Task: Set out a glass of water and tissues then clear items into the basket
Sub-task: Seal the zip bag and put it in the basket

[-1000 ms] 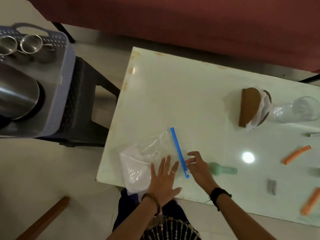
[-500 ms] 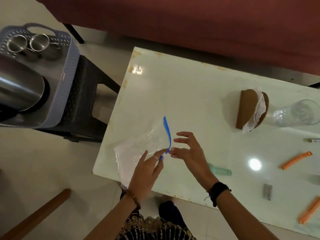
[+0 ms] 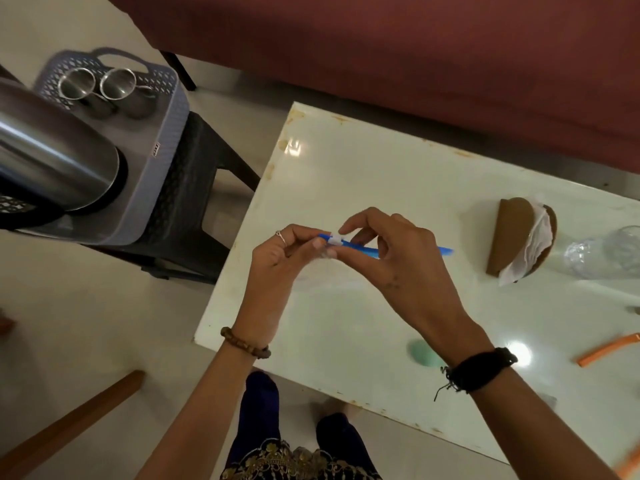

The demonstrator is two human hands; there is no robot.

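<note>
Both hands hold a clear zip bag by its blue zipper strip (image 3: pixel 446 251) above the white table (image 3: pixel 363 174). My left hand (image 3: pixel 280 258) pinches the strip's left end. My right hand (image 3: pixel 391 254) pinches the small white slider (image 3: pixel 335 240) on it. The bag's clear body hangs below the hands and is mostly hidden. A brown holder with white tissues (image 3: pixel 519 237) stands at the right, with a clear glass (image 3: pixel 613 251) beside it. The grey basket (image 3: pixel 152 133) sits on a dark stool at the left.
In the basket are a steel jug (image 3: pixel 52 161) and two steel cups (image 3: pixel 97 83). Orange sticks (image 3: pixel 609 348) and a green object (image 3: pixel 426 355) lie on the table near its front edge. A maroon sofa (image 3: pixel 415 46) runs along the far side. A wooden leg (image 3: pixel 69 420) crosses the floor.
Both hands have lifted the zip bag off the table and turned its blue strip level. My right hand has closed on the slider. The view has shifted so the basket sits further right.
</note>
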